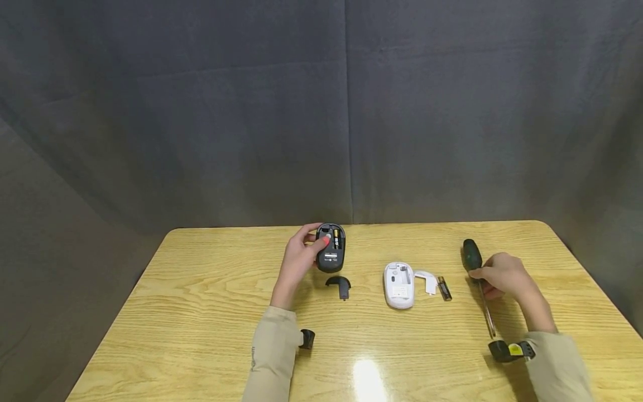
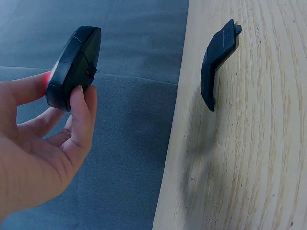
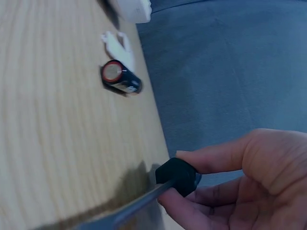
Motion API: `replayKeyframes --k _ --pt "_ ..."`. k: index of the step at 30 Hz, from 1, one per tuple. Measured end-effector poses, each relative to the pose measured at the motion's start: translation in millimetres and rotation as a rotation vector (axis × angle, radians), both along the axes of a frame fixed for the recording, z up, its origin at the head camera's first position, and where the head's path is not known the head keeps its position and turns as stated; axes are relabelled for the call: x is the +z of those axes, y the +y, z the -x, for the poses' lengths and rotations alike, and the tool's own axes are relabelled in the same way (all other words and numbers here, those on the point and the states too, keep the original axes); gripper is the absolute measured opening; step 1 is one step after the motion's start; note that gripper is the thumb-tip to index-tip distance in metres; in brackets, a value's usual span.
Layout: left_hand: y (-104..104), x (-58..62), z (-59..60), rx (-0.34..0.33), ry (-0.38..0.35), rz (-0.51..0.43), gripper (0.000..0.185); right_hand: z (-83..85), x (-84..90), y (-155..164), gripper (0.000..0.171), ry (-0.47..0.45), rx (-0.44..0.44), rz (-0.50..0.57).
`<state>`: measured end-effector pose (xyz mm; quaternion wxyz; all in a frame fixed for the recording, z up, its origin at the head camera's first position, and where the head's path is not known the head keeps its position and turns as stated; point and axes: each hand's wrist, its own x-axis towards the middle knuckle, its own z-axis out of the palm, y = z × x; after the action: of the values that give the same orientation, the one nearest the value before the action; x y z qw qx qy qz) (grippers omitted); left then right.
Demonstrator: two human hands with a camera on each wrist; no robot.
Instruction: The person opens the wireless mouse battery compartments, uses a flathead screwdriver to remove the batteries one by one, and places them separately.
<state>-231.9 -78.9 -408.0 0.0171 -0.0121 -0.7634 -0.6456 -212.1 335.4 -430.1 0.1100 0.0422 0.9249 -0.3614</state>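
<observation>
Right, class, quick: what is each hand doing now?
Left hand: grips the black mouse, battery bay showing.
Right hand: holds the screwdriver by its handle.

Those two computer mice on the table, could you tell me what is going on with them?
A person holds the black mouse belly-up in the left hand; its battery bay is open with a battery inside, and its black cover lies on the table. The white mouse lies upside down, opened, with its white cover and a loose battery beside it. The right hand grips a screwdriver whose shaft rests on the table.
</observation>
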Motion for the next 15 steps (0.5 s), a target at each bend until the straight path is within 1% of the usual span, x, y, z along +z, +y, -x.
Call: replayKeyframes --k 10,13,15 --pt "0.2 -1.0 0.6 -0.004 0.002 -0.011 0.042 -3.7 15.9 0.5 0.035 0.040 -0.077 0.103" --pt "0.3 -0.6 -0.2 -0.005 -0.004 -0.011 0.042 -5.0 19.7 -1.5 0.041 0.060 -0.088 0.136" --pt "0.5 -0.6 -0.6 -0.009 -0.005 -0.011 0.041 -6.0 22.2 -3.4 0.048 0.080 -0.099 0.165"
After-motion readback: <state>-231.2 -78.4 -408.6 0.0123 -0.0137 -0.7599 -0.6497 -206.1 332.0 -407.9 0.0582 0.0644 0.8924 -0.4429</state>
